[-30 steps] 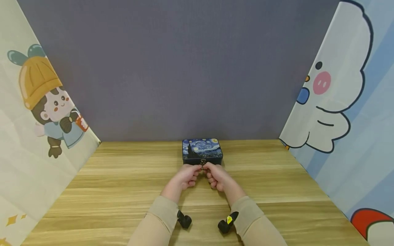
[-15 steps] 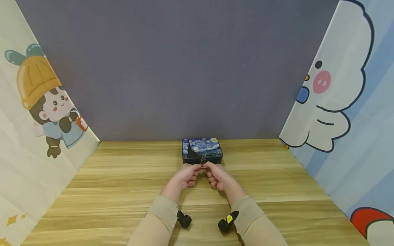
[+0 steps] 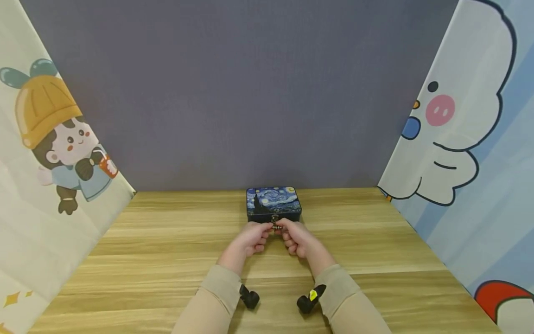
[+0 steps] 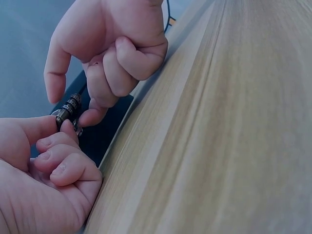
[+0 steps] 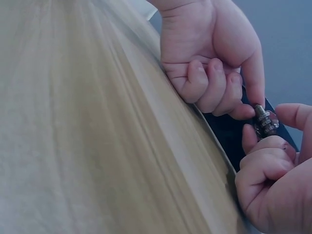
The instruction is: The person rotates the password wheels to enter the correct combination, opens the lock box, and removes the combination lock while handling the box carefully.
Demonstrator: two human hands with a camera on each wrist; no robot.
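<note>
A small dark box (image 3: 274, 200) with a swirling blue night-sky picture on its lid stands at the back of the table, lid down. At its front clasp hangs a bronze combination padlock (image 5: 265, 123) with ridged number dials. My left hand (image 3: 251, 239) pinches one end of the padlock between thumb and index finger, its other fingers curled in. My right hand (image 3: 298, 239) is around the dials, thumb and index finger spread with a gap to the padlock on the thumb side. Its remaining fingers are curled. The hands partly hide the box front.
The wooden table (image 3: 167, 260) runs back to a grey wall panel (image 3: 250, 93). Cartoon-printed curtains (image 3: 479, 222) border both sides. Black wrist cameras (image 3: 249, 298) sit at the beige sleeves (image 3: 221, 287).
My right hand has shifted slightly right and its thumb has come away from the padlock, so more of the dials shows. The left hand and box stay in place; the head view shifts slightly.
</note>
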